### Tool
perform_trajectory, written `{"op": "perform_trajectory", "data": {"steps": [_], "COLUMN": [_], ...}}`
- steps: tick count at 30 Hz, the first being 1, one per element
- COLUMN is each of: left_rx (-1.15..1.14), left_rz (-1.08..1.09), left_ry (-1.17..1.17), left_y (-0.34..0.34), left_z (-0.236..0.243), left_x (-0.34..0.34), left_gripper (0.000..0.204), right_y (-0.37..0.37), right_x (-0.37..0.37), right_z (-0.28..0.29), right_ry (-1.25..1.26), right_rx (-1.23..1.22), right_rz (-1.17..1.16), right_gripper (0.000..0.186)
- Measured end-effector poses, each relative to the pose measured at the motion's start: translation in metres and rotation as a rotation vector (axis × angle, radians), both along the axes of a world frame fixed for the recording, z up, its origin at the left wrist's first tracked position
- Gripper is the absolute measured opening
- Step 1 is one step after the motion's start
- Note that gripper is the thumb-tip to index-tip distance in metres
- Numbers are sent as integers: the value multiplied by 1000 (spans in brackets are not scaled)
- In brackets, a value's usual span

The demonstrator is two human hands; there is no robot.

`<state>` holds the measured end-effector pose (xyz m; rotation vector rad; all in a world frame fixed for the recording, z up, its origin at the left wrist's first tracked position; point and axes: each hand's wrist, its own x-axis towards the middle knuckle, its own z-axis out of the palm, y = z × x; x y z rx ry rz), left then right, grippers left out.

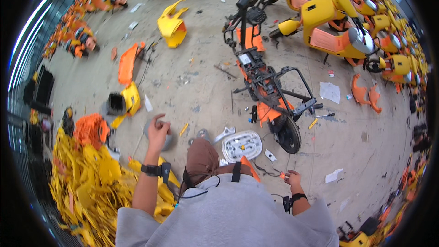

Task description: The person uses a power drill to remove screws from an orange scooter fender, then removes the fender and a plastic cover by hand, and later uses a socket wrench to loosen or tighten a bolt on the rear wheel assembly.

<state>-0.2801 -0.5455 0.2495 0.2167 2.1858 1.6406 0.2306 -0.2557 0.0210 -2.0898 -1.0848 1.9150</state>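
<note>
My left hand [158, 130] is raised at the left, fingers loosely bent and apart, over a rounded grey object [167, 144] on the floor. My right hand [292, 177], lower right, has its fingers closed near a small bright orange piece [283, 175] by dark wires [267, 172]; whether it grips that piece is unclear. Ahead lies a stripped black scooter frame [249, 64] with orange panels and a wheel [288, 142]. A white oval plastic part [241, 139] rests before my legs.
A heap of yellow panels [82, 178] and orange pieces [87, 128] fills the lower left. Loose panels [171, 23], tools [323, 115] and scraps [329, 91] are scattered about the concrete floor. Rows of yellow scooters [329, 41] stand at the upper right, orange ones at the upper left.
</note>
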Motion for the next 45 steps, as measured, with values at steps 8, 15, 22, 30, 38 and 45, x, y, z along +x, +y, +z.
{"op": "perform_trajectory", "data": {"steps": [8,15,22,30,38,45], "left_rx": [-133,-107,195,159,170,143], "left_rz": [-615,-1122,-949,-1032,-1098,-987], "left_ry": [876,63,-331,-399,-454,-490], "left_y": [307,462,517,520,505,481], "left_z": [120,100,88,95,122,129], "left_x": [-190,-206,-230,-227,-263,-248], "left_gripper": [31,53,25,16,18,20], "right_y": [-31,-199,-322,-344,-386,-308], "right_x": [-185,-226,-299,-389,-368,-322], "right_z": [37,29,55,62,40,25], "right_ry": [225,-195,-161,-132,-123,-250], "right_rx": [182,-9,-240,-68,-5,-33], "right_rz": [-256,-185,-779,-899,-1098,-788], "right_gripper": [30,25,25,26,27,28]}}
